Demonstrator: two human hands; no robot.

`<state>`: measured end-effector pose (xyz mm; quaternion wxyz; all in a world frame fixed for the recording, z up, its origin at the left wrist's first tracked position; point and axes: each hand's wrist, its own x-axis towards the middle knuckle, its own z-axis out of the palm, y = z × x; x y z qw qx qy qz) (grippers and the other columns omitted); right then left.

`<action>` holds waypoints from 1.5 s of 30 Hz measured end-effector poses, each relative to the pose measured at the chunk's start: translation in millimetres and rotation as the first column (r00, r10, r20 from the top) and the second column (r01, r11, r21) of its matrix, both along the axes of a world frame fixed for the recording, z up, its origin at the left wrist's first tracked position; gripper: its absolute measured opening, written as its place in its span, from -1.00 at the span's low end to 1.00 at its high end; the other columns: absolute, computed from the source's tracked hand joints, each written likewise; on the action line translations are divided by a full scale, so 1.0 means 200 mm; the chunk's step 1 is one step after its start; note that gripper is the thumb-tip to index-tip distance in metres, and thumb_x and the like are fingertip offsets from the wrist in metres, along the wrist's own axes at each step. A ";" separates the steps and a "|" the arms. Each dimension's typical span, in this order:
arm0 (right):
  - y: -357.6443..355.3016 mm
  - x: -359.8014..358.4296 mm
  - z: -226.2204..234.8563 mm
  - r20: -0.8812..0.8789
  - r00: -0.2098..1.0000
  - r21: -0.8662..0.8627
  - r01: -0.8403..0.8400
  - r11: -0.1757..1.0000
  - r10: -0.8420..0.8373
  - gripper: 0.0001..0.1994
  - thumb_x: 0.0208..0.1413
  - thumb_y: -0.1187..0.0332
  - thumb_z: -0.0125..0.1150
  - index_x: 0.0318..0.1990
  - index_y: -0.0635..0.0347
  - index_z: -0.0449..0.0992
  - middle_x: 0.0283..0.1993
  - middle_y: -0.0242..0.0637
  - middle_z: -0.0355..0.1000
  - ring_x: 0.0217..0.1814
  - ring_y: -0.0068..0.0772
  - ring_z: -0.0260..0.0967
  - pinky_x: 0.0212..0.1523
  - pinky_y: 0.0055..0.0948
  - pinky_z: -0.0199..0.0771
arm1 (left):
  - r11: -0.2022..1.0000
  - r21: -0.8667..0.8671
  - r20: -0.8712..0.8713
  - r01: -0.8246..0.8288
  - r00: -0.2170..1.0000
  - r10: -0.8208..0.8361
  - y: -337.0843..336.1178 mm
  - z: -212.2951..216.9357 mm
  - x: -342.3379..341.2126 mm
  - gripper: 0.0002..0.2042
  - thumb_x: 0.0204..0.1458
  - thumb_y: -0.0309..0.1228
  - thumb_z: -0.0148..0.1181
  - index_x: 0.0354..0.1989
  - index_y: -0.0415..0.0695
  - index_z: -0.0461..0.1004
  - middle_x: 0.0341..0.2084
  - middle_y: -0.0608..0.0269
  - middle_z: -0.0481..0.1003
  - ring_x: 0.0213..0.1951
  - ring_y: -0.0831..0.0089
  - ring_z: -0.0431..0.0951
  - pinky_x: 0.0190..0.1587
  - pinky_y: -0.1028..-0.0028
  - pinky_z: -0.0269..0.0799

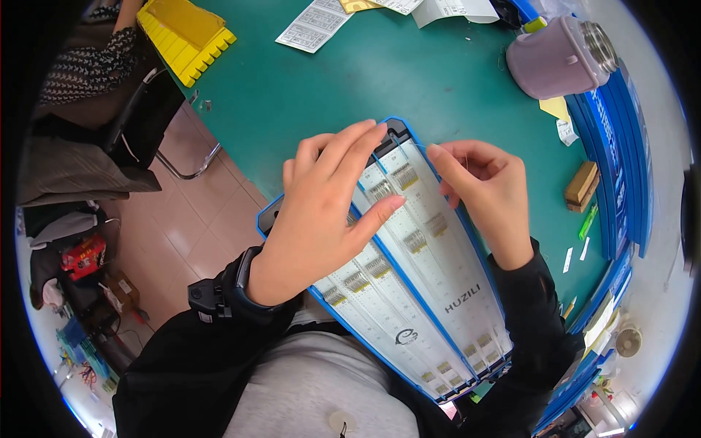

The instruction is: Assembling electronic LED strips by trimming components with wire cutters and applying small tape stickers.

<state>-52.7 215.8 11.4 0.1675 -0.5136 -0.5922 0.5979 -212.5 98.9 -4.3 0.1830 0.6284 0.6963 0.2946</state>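
A long case [427, 270] with a blue frame and whitish panels lies slanted from the table toward my lap. Rows of small spring-like coils [415, 241] are set along its panels. My left hand [328, 193] rests over the upper left part of the case, fingers stretched out toward its far end and thumb across the panel. At the right edge, near the far end, the thumb and fingers of my right hand [482, 182] are pinched on a fine thread. The thread is barely visible, and where it ends I cannot tell.
On the green table [365, 80] are a yellow plastic bin [186, 33], printed sheets [314, 24], a lilac flask [551, 58], a wooden block [582, 184] and a green pen-like tool [588, 221]. Blue racks [610, 146] line the right. Left, another person's patterned sleeve [91, 73] shows near a chair [139, 109].
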 end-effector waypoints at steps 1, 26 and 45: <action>0.00 -0.01 0.00 -0.038 0.999 -0.010 0.007 1.000 -0.007 -0.76 0.04 0.30 0.33 -0.32 0.36 0.60 -0.55 -0.42 0.46 -0.56 -0.75 0.35 -0.58 -0.72 0.30 | 1.000 0.003 -0.004 0.002 1.000 -0.002 0.00 0.00 0.00 -0.41 -0.04 -0.29 0.30 0.20 -0.14 0.30 0.17 0.15 0.30 0.12 0.14 0.27 0.17 0.24 0.14; 0.02 -0.06 -0.02 -0.064 0.998 0.026 -0.028 0.999 0.030 -0.79 0.00 0.37 0.32 -0.37 0.41 0.58 -0.55 -0.40 0.46 -0.60 -0.75 0.30 -0.60 -0.74 0.27 | 1.000 0.006 -0.047 -0.018 0.999 0.018 0.01 0.01 0.02 -0.38 -0.08 -0.21 0.33 0.20 -0.05 0.30 0.15 0.11 0.33 0.12 0.11 0.27 0.20 0.21 0.09; 0.01 0.05 -0.02 -0.075 0.997 0.049 -0.016 0.999 0.020 -0.80 0.01 0.38 0.31 -0.38 0.41 0.57 -0.52 -0.39 0.47 -0.53 -0.73 0.35 -0.52 -0.70 0.32 | 1.000 -0.013 -0.041 -0.008 0.999 0.007 0.01 0.01 0.02 -0.35 -0.08 -0.18 0.32 0.21 -0.08 0.28 0.18 0.12 0.30 0.15 0.09 0.24 0.20 0.19 0.07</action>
